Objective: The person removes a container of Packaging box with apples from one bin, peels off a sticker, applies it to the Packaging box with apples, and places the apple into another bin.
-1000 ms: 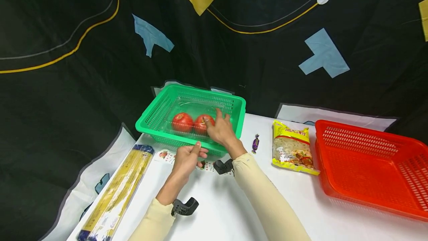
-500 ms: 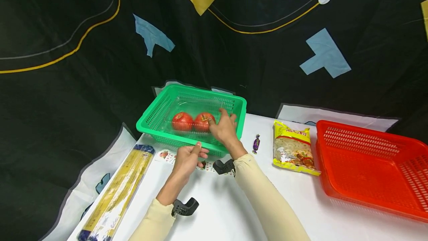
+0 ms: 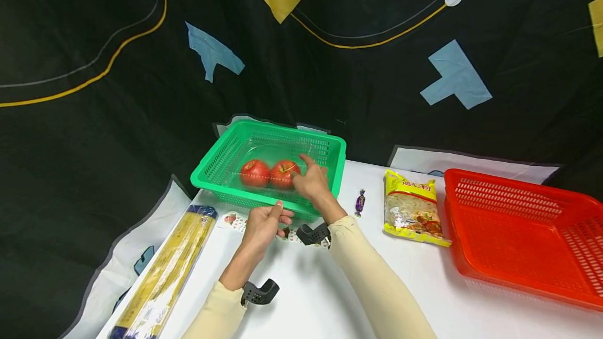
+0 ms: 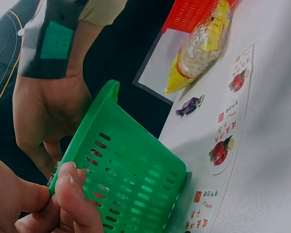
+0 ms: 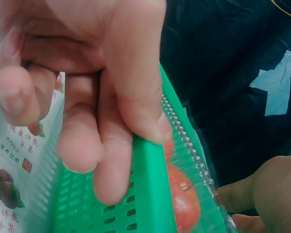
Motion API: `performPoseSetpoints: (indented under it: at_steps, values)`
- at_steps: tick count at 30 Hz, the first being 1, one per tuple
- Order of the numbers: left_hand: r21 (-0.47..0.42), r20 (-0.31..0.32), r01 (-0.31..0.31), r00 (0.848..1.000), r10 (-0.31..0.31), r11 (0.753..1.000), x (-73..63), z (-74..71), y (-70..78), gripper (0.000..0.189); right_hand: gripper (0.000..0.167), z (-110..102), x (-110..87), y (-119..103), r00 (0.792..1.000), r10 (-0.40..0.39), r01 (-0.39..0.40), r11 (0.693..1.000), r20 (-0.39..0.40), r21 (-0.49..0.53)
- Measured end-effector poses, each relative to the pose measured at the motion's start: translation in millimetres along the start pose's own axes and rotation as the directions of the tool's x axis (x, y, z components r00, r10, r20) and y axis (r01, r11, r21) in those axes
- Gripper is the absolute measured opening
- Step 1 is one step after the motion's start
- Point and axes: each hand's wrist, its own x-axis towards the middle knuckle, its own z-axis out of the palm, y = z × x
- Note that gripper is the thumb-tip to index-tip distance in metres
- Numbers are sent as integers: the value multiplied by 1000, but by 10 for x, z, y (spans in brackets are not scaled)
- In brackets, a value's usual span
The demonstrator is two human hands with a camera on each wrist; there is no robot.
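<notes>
A clear plastic box (image 3: 278, 146) with two red apples (image 3: 255, 173) inside lies in the green basket (image 3: 207, 165). At the basket's front rim, my left hand (image 3: 262, 225) pinches the edge between thumb and fingers, as the left wrist view confirms. My right hand (image 3: 313, 182) reaches over the basket's front right side, its fingers extended and touching the box's right edge. That beaded edge meets fingertips of my right hand (image 5: 264, 196) in the right wrist view, while my left hand (image 5: 97, 77) fills the foreground there.
Long packets of noodles (image 3: 165, 271) lie along the table's left edge. To the right are a purple-wrapped candy (image 3: 360, 203), a yellow food bag (image 3: 414, 208) and a red basket (image 3: 513, 239). Apple-printed stickers (image 4: 218, 150) lie before the green basket.
My right hand first shifts slightly right, then back left along the box, its fingers closer to the apples. The box and apples have slid a little left. My left hand stays at the rim.
</notes>
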Motion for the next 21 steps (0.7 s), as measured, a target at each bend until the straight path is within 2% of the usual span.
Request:
performPoseSetpoints:
  at_steps: [7, 21]
  values:
    - [7, -11, 6, 1000, -6, 1000, -10, -2, 8, 41, 57, -39, 19, 27, 999, 20, -28, 983, 43, 181]
    - [7, -11, 3, 1000, -3, 1000, -15, 0, 2, 41, 58, -174, -63, 16, 999, 30, -41, 958, 43, 284]
